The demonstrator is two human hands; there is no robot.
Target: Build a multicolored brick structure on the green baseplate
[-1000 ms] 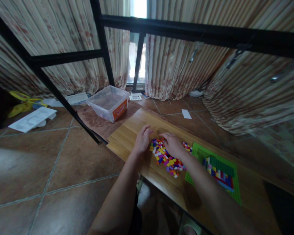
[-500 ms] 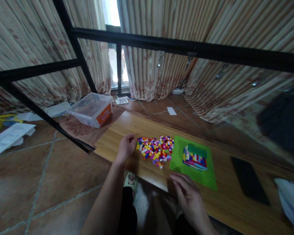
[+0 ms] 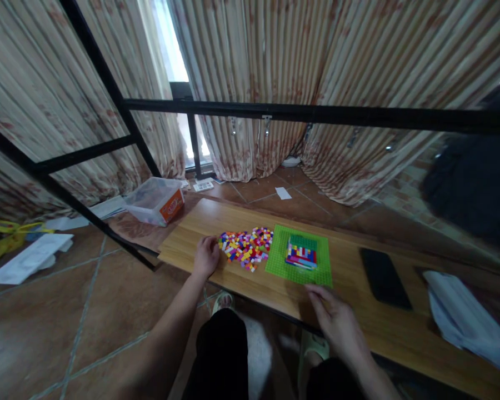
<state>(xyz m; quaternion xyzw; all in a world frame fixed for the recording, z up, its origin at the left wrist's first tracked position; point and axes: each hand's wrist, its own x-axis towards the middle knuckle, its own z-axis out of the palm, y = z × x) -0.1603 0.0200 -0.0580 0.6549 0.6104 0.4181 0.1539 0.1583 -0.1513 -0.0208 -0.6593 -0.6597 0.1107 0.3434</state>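
My left hand (image 3: 207, 258) rests on the wooden bench top at the left edge of a loose pile of small coloured building bricks (image 3: 245, 244). Its fingers are curled in, and whatever they hold, if anything, is hidden. Over the bench's front edge hovers my right hand (image 3: 337, 316), thumb and fingertips close together; anything between them is too small to make out. Just beyond it lies a bright green baseplate (image 3: 277, 261). On that plate stands a low, layered brick build (image 3: 300, 254) in several colours, with a dark green part at its back.
A dark flat phone-like slab (image 3: 384, 278) and a pale plastic bag (image 3: 462, 311) lie on the bench (image 3: 241, 283) to the right. A clear plastic box (image 3: 154, 201) stands on the floor behind its left end. A black metal frame (image 3: 241, 109) crosses before the curtains.
The camera view has shifted, so the bench contents appear further left. My right hand now sits further right relative to the baseplate. My left hand stays beside the brick pile.
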